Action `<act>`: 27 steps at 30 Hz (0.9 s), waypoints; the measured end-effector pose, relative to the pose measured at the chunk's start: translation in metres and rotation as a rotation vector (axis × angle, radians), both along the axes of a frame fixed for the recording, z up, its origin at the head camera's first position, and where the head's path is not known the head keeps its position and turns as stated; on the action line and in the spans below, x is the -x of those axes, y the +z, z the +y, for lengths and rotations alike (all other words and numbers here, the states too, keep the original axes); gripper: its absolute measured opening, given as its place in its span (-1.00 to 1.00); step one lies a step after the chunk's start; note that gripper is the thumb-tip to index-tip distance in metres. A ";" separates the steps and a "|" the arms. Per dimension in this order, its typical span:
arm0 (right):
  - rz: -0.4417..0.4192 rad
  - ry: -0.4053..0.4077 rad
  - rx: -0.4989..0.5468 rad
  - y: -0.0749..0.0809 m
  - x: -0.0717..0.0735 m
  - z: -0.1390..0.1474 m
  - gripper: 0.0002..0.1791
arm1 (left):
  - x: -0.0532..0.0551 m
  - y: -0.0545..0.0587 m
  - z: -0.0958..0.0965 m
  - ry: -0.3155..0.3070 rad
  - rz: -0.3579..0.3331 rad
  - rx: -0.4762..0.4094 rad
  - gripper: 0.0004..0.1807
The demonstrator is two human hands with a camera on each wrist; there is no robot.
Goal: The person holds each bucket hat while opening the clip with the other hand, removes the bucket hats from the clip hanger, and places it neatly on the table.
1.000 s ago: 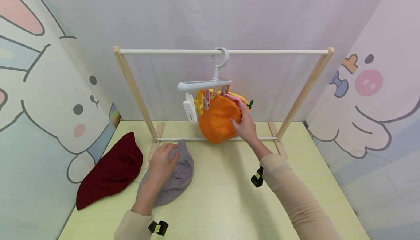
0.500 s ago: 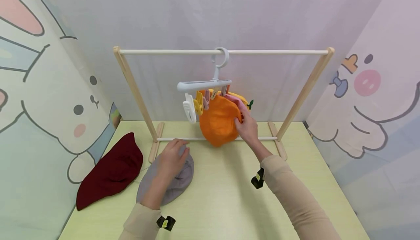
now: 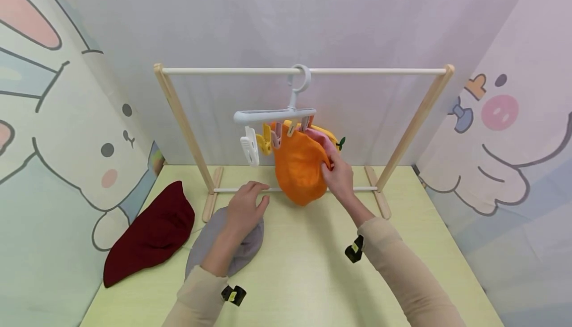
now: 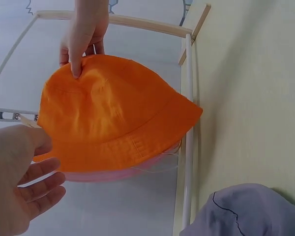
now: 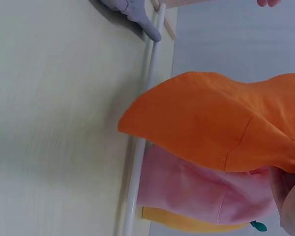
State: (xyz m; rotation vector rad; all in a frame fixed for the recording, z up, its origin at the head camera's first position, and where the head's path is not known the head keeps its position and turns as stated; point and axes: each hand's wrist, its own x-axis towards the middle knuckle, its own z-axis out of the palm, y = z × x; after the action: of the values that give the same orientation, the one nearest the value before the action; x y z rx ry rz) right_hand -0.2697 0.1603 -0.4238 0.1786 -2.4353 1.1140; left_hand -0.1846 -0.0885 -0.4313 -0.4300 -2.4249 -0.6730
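Beneath the clip hanger (image 3: 268, 116), the orange hat (image 3: 299, 170) is pinched by the right hand (image 3: 339, 175) while nothing is held by the left hand (image 3: 243, 207), fingers loosely parted; apparently light and floppy, it is best gripped along its brim (image 4: 88, 155).

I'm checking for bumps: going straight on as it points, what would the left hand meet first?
The left hand would probably meet the orange hat first, though the depth is unclear.
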 end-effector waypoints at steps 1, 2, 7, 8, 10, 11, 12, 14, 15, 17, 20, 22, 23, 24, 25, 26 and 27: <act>0.009 0.003 -0.006 0.000 -0.001 0.000 -0.68 | 0.000 0.001 0.001 -0.002 0.003 -0.004 -0.79; 0.020 0.007 -0.010 0.000 -0.002 -0.001 -0.65 | 0.001 0.002 0.003 -0.004 0.006 -0.010 -0.79; 0.054 0.020 -0.019 0.000 -0.007 -0.002 -0.63 | 0.000 0.009 0.011 -0.019 0.014 -0.026 -0.82; 0.057 0.022 -0.014 0.000 -0.009 -0.003 -0.65 | 0.000 0.011 0.013 -0.021 0.021 -0.029 -0.81; 0.055 0.018 -0.011 0.001 -0.014 -0.005 -0.77 | 0.000 0.015 0.018 -0.030 0.037 -0.031 -0.80; 0.053 0.015 -0.013 0.002 -0.016 -0.006 -0.81 | 0.000 0.017 0.021 -0.032 0.047 -0.029 -0.80; 0.047 0.016 -0.013 0.002 -0.019 -0.008 -0.85 | 0.000 0.018 0.023 -0.036 0.057 -0.028 -0.80; 0.037 0.024 -0.013 0.003 -0.023 -0.010 -0.88 | 0.001 0.021 0.029 -0.046 0.078 -0.021 -0.79; 0.031 0.027 -0.017 0.003 -0.024 -0.011 -0.89 | 0.002 0.023 0.032 -0.053 0.086 -0.018 -0.78; 0.028 0.037 -0.018 0.003 -0.026 -0.012 -0.89 | 0.003 0.027 0.038 -0.062 0.094 -0.018 -0.78; 0.049 0.055 -0.022 0.002 -0.028 -0.014 -0.88 | 0.005 0.034 0.047 -0.067 0.097 -0.020 -0.75; 0.081 0.068 -0.032 0.002 -0.030 -0.015 -0.88 | 0.005 0.040 0.054 -0.066 0.091 -0.027 -0.74; 0.096 0.075 -0.036 0.001 -0.030 -0.016 -0.88 | 0.006 0.043 0.057 -0.062 0.089 -0.030 -0.73; 0.113 0.085 -0.040 0.001 -0.031 -0.016 -0.88 | 0.006 0.046 0.060 -0.055 0.088 -0.031 -0.72; 0.126 0.092 -0.044 0.001 -0.031 -0.017 -0.88 | 0.006 0.048 0.063 -0.045 0.081 -0.032 -0.72; 0.135 0.099 -0.045 0.001 -0.032 -0.018 -0.88 | 0.006 0.051 0.065 -0.038 0.077 -0.034 -0.71; 0.140 0.103 -0.045 0.001 -0.032 -0.018 -0.89 | 0.007 0.055 0.068 -0.033 0.072 -0.037 -0.71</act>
State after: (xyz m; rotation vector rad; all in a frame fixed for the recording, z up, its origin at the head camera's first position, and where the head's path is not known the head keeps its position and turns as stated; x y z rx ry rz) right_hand -0.2373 0.1423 -0.4232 0.3876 -2.3499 1.0531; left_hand -0.1913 -0.0202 -0.3768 -0.4722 -2.3389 -0.7038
